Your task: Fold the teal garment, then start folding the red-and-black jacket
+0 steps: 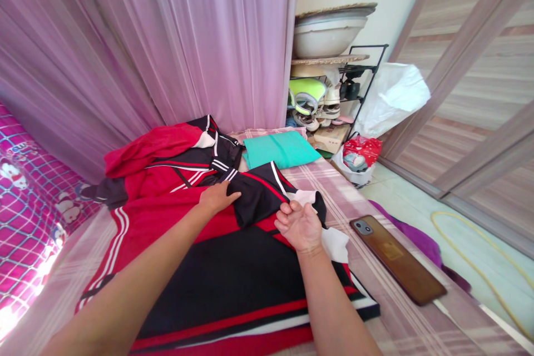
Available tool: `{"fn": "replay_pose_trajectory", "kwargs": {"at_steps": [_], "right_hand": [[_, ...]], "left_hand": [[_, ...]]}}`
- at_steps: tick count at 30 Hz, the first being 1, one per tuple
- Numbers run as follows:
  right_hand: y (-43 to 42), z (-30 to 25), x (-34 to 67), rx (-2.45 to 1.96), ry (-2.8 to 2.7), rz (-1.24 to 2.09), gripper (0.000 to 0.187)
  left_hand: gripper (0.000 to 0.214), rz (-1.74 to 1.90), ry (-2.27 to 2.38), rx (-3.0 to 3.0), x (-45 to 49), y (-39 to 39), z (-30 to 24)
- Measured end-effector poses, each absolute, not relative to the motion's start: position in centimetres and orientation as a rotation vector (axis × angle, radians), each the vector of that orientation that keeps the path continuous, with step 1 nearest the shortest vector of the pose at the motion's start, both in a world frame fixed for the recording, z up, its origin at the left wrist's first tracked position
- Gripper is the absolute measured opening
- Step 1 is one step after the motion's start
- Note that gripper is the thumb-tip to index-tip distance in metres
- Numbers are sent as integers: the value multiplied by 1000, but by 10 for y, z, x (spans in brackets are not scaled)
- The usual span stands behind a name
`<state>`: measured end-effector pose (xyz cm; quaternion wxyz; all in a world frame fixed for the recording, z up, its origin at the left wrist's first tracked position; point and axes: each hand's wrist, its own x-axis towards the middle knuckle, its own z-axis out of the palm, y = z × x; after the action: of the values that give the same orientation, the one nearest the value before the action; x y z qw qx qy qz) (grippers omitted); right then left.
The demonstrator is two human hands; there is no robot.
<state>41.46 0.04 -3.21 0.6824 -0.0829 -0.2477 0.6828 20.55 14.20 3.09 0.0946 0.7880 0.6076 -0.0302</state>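
A red, black and white track jacket (233,267) lies spread over the plaid bed sheet, with a black sleeve (255,197) folded across it. My left hand (217,198) rests on this sleeve near its striped cuff, thumb held away from the fingers. Palm up, my right hand (299,226) hovers at or just over the jacket's white-patched right side, its fingers loosely bent and nothing visible in the palm. Whether those fingertips touch the cloth is unclear. Behind lies another red and black garment (156,147), bunched up.
A folded turquoise cloth (280,149) lies at the bed's far end. A phone (398,258) with a cable sits near the right edge. Beyond stand a shoe rack (362,99) with basins on top and bags on the floor. A purple curtain (208,39) hangs behind.
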Motion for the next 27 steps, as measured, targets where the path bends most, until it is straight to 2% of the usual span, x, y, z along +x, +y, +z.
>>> {"fn": "replay_pose_trajectory", "kwargs": {"at_steps": [4,8,16,23,27], "right_hand": [[1,-31,414,-199,-542,1539,27],[2,-30,413,-221,-519,1556,31],[1,-29,412,-280,-516,1552,29],[3,-28,413,-330,-472,1510,20],[5,-27,413,-352,-430,1493,19]], "left_hand": [[52,-20,1803,2318,205,139,20],[50,40,1837,2250,197,142,14],[71,168,1986,1966,205,156,12],[65,186,1961,1977,204,146,18],[52,207,1866,2082,193,128,21]]}}
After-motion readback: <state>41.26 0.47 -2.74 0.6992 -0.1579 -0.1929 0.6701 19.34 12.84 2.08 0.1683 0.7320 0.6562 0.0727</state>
